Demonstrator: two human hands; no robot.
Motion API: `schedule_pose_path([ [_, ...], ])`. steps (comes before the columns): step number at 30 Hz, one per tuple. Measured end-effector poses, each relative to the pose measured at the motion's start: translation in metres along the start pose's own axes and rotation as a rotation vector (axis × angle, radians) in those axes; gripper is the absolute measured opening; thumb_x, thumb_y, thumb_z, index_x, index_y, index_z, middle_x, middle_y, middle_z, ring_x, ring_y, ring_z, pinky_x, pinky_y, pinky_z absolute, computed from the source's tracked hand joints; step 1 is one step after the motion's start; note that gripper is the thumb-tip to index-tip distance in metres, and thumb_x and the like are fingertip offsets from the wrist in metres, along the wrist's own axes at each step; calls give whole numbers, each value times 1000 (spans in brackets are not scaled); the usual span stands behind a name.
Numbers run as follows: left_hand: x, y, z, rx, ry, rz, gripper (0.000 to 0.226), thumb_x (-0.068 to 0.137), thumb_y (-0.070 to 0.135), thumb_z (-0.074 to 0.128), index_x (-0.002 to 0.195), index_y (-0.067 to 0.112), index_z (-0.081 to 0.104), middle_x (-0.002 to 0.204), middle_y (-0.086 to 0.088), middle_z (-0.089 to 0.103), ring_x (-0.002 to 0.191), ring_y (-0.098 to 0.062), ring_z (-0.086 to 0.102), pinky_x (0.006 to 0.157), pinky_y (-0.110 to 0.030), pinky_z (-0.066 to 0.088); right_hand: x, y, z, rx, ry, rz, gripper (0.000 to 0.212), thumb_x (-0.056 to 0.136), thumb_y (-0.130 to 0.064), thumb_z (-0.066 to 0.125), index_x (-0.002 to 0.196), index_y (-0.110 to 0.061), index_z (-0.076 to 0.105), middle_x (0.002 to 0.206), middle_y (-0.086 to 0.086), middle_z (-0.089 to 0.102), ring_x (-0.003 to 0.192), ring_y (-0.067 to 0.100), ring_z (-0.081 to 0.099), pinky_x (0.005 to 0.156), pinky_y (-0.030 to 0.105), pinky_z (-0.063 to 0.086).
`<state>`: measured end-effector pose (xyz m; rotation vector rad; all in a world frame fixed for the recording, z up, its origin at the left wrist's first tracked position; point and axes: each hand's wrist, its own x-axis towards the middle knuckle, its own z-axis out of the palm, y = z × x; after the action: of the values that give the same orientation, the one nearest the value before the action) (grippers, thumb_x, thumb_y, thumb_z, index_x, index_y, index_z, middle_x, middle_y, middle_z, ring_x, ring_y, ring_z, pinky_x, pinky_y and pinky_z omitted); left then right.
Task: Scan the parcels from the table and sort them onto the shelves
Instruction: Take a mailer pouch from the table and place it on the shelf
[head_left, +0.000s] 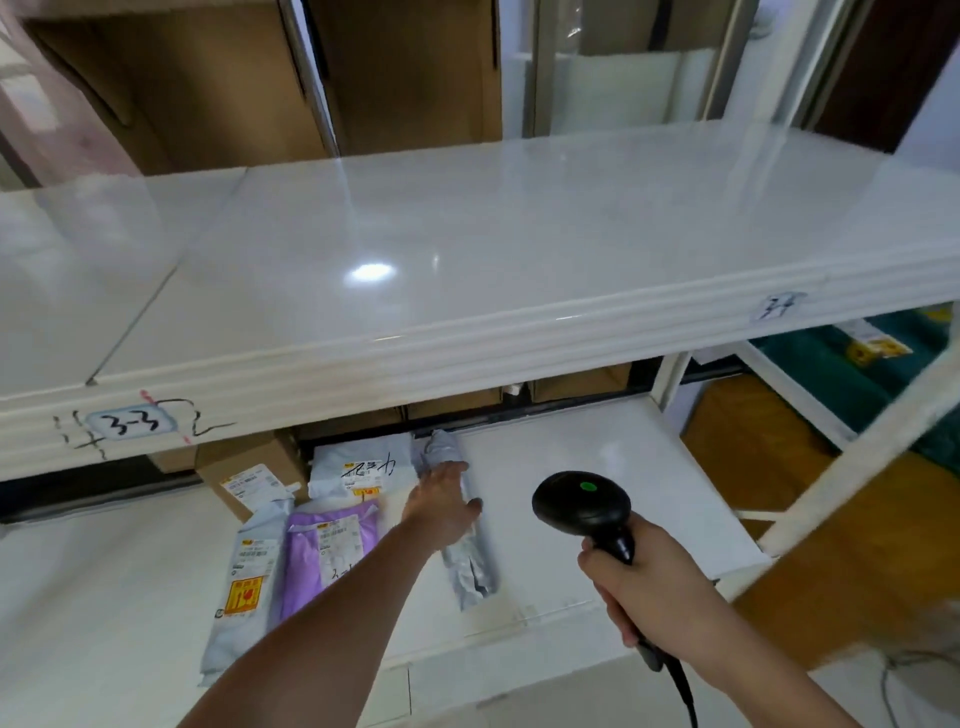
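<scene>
Parcels sit on the lower shelf (597, 467), lower-middle of frame. Grey poly-bag parcel (467, 561), long and crumpled, lies on the white shelf surface running from the back edge toward the front. Left hand (441, 506) rests on its upper part, fingers reaching forward and fairly straight, thumb out to the right side; whether the fingers wrap the bag can't be told. Just left of it lies a purple mailer (324, 556) with a white label, flat, and touching its left edge a pale grey mailer (244, 587) with a barcode label and an orange-yellow sticker. Behind the purple one, a white mailer (358, 465) with black handwriting and a label. Left of that, a cardboard box (249, 467) with a shipping label, partly under the shelf above.

Right hand (644, 587), lower right of frame, grips the handle of a black barcode scanner (584, 506), fingers curled round it, scanner head pointing up-left with a green light lit on top; black cable (683, 686) trails off the bottom edge.

Upper shelf (467, 234) fills the middle of frame, glossy white, bare top reflecting a light. Its front lip carries a handwritten tag "3-3" (132, 423) at left and another blurred tag (776, 306) at right. Brown cartons (208, 83) stand behind at the top. Wood floor (753, 441) and green bags (852, 374) at far right.
</scene>
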<state>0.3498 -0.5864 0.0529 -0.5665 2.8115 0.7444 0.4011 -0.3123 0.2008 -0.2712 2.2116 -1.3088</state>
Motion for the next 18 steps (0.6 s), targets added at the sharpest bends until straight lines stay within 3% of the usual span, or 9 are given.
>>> schedule_pose_path([
  [5, -20, 95, -9, 306, -153, 254, 89, 98, 67, 52, 167, 26, 13, 176, -2, 0, 162, -25, 2, 130, -42, 9, -60, 11, -54, 72, 138, 45, 3, 97, -15, 58, 95, -17, 57, 55, 5, 54, 44, 16, 50, 49, 28, 48],
  [9, -36, 191, -1, 371, -209, 427, 94, 97, 74, 45, 168, 27, 7, 176, -1, -5, 162, -23, -4, 131, -41, 2, -116, 33, -109, 88, 342, 78, 4, 95, -14, 59, 92, -13, 58, 52, 4, 53, 41, 13, 50, 46, 27, 45],
  [13, -62, 296, 16, 357, -291, 559, 88, 95, 72, 54, 164, 24, 28, 173, -2, 21, 159, -25, 21, 128, -42, 22, -172, 62, -166, 73, 514, 82, 5, 92, -17, 61, 92, -13, 58, 54, 3, 56, 43, 14, 53, 50, 31, 45],
  [16, -92, 372, 44, 307, -447, 672, 73, 96, 63, 60, 157, 27, 42, 162, 1, 44, 144, -26, 48, 111, -38, 45, -215, 82, -207, 77, 628, 73, 5, 91, -15, 59, 87, -15, 55, 53, 5, 57, 42, 17, 52, 50, 33, 46],
  [18, -107, 419, 68, 308, -492, 743, 74, 94, 65, 62, 155, 27, 44, 159, 1, 46, 139, -25, 52, 103, -35, 49, -243, 97, -234, 71, 729, 74, 6, 89, -18, 59, 84, -15, 56, 55, 6, 56, 46, 19, 53, 54, 37, 48],
])
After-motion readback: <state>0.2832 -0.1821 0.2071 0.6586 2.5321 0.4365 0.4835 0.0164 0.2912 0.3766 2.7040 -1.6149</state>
